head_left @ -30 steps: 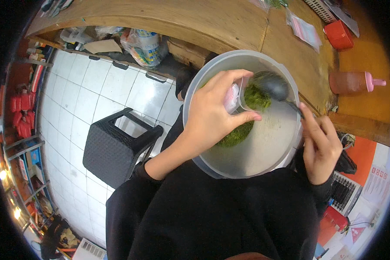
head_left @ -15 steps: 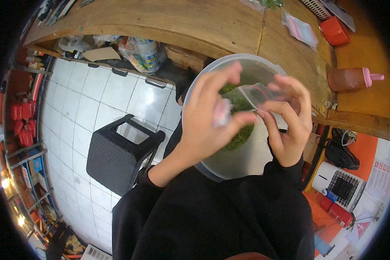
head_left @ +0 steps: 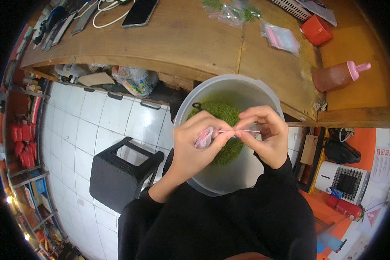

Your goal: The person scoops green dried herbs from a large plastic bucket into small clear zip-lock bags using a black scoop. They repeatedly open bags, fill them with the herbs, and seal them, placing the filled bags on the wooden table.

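Observation:
Both hands meet over a translucent round tub (head_left: 271, 93) that holds green shredded material (head_left: 221, 112). A small clear zip bag (head_left: 251, 128) is stretched between them. My left hand (head_left: 186, 143) is closed, thumb and finger pinching one end of the bag's edge. A rolled clump of clear plastic bags with pink lines (head_left: 203, 138) is tucked in its palm. My right hand (head_left: 271, 138) is closed in a pinch on the same bag, its fingertips touching the left ones. A black loop-ended tool (head_left: 196, 105) sticks up inside the tub at the left.
On the wooden table (head_left: 160, 47) lie a phone (head_left: 139, 12), filled clear bags (head_left: 235, 13) and a stack of zip bags (head_left: 281, 39). A red container (head_left: 317, 30) and a pink-capped bottle (head_left: 338, 77) stand at the right. A black stool (head_left: 121, 173) is on the left.
My left hand has come in from the left to grip the zip bag's edge beside my right fingers. The view has shifted, showing more of the table.

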Demonstrator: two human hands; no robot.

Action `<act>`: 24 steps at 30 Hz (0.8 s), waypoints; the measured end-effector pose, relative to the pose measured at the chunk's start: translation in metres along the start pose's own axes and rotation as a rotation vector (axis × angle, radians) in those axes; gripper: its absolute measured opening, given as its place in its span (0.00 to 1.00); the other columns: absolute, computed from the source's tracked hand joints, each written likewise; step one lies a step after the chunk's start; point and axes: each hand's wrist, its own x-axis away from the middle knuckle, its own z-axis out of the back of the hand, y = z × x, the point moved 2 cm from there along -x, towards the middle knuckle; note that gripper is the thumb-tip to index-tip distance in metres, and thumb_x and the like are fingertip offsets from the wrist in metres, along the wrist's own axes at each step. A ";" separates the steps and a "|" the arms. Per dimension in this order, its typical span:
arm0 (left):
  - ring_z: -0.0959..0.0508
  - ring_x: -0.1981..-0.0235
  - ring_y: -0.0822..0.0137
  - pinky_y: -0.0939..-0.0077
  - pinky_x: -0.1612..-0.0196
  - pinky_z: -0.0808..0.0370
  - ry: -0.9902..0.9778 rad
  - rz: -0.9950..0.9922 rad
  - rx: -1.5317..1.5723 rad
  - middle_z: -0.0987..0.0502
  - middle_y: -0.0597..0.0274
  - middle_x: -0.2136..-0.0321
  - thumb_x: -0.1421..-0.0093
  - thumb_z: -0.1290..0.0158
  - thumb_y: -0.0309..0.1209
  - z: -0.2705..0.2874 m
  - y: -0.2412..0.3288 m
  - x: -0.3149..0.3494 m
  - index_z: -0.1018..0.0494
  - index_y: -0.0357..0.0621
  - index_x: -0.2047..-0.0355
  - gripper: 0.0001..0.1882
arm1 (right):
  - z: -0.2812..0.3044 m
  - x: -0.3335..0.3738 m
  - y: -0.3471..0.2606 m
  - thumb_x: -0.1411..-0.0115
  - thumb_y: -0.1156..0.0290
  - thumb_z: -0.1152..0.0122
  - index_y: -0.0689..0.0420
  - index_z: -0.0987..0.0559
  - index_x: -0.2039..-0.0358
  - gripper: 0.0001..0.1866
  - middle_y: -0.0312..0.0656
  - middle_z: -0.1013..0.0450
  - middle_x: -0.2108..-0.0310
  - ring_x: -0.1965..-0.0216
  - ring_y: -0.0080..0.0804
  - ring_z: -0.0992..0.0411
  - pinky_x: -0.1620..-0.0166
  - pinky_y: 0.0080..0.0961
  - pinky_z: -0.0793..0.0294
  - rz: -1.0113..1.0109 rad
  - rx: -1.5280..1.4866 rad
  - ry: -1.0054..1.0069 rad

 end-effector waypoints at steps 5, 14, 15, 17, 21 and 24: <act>0.29 0.75 0.75 0.83 0.70 0.34 -0.007 0.085 0.045 0.29 0.64 0.76 0.52 0.43 0.23 -0.002 -0.006 0.001 0.28 0.39 0.67 0.10 | 0.016 -0.016 -0.013 0.54 0.81 0.38 0.62 0.24 0.69 0.09 0.41 0.25 0.72 0.70 0.24 0.26 0.67 0.19 0.27 -0.049 0.141 -0.040; 0.28 0.63 0.69 0.78 0.58 0.32 0.179 0.056 0.405 0.36 0.59 0.65 0.45 0.49 0.21 0.001 -0.014 0.001 0.43 0.41 0.63 0.14 | 0.012 -0.061 -0.031 0.56 0.59 0.34 0.59 0.31 0.52 0.31 0.52 0.30 0.57 0.53 0.44 0.31 0.50 0.34 0.34 0.415 0.609 -0.285; 0.28 0.61 0.69 0.77 0.57 0.32 0.196 0.044 0.366 0.35 0.59 0.65 0.45 0.50 0.21 0.002 -0.013 0.001 0.42 0.41 0.65 0.12 | 0.006 -0.051 -0.025 0.56 0.60 0.33 0.59 0.30 0.54 0.30 0.51 0.29 0.59 0.57 0.44 0.29 0.53 0.31 0.31 0.270 0.474 -0.411; 0.28 0.61 0.69 0.77 0.56 0.32 0.206 0.033 0.348 0.32 0.57 0.66 0.44 0.50 0.21 0.003 -0.013 0.003 0.42 0.40 0.67 0.11 | -0.005 -0.037 -0.014 0.55 0.66 0.33 0.59 0.28 0.59 0.23 0.47 0.27 0.64 0.65 0.37 0.26 0.66 0.25 0.28 0.082 0.318 -0.355; 0.27 0.64 0.71 0.80 0.60 0.31 0.227 0.109 0.424 0.27 0.54 0.67 0.44 0.50 0.21 -0.004 -0.013 0.004 0.42 0.40 0.68 0.10 | 0.004 -0.033 -0.008 0.53 0.73 0.36 0.60 0.22 0.70 0.09 0.43 0.26 0.68 0.72 0.28 0.27 0.72 0.21 0.31 0.112 0.501 -0.227; 0.28 0.71 0.77 0.84 0.67 0.31 0.249 0.174 0.381 0.26 0.58 0.71 0.46 0.48 0.22 0.002 -0.009 0.003 0.42 0.41 0.67 0.12 | 0.002 -0.029 -0.011 0.53 0.75 0.38 0.61 0.21 0.76 0.04 0.41 0.27 0.70 0.74 0.26 0.29 0.73 0.21 0.31 0.238 0.370 -0.067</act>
